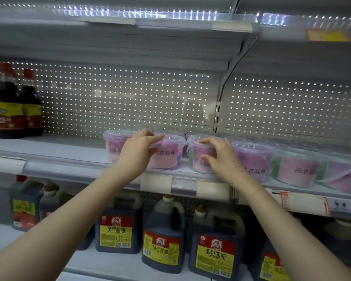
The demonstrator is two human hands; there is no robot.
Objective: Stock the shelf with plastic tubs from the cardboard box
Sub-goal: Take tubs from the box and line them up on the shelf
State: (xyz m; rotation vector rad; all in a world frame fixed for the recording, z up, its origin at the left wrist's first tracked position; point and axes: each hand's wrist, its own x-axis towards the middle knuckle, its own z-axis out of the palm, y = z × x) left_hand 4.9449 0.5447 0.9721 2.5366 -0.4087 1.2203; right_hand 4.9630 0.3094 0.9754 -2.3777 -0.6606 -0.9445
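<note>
A row of clear plastic tubs with pink labels stands along the front of the middle shelf (69, 147). My left hand (137, 151) grips one tub (167, 157) by its left side and lid rim. My right hand (221, 157) grips the neighbouring tub (201, 159), fingers over its lid and thumb on its front. Another tub (114, 145) stands to the left, partly behind my left hand. Several more tubs (253, 159) continue to the right, with further ones behind them. The cardboard box is not in view.
Dark soy sauce bottles (12, 110) stand at the left end of the same shelf. Large soy sauce jugs (162, 240) fill the shelf below. A perforated back panel (130, 98) closes the shelf. Price-tag holders (156, 182) line the shelf's front edge.
</note>
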